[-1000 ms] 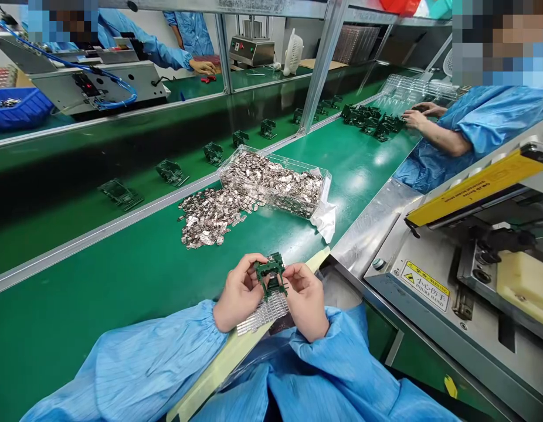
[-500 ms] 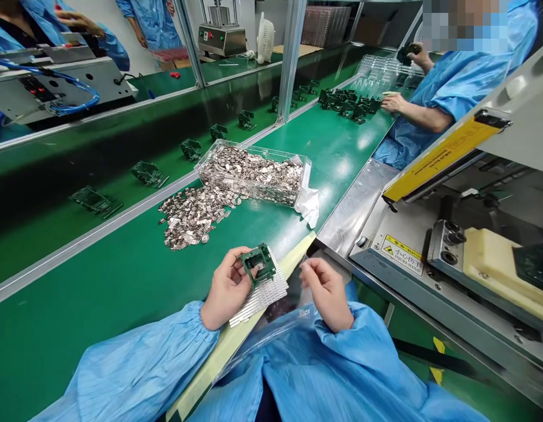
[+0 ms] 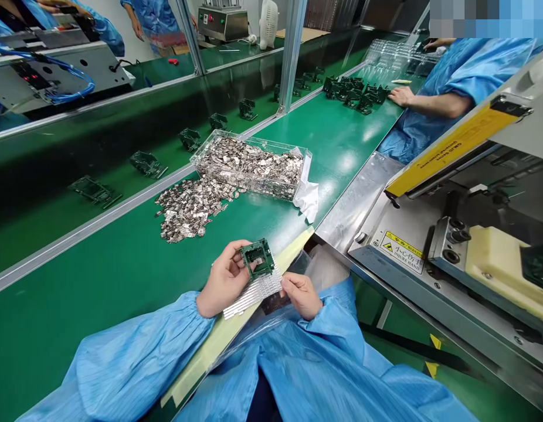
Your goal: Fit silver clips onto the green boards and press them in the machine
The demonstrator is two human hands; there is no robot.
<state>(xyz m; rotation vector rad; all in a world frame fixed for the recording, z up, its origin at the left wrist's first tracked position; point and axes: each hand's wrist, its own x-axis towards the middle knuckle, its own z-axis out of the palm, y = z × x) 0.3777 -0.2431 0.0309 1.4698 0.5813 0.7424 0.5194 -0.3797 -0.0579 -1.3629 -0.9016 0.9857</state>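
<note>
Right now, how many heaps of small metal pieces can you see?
2: one heap in the clear box, and a loose heap on the green table left of it, both beyond your left hand.

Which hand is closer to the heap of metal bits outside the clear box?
Left. The left hand, gripping a green frame, is in front and slightly right of the heap; the right hand is much farther right.
</note>
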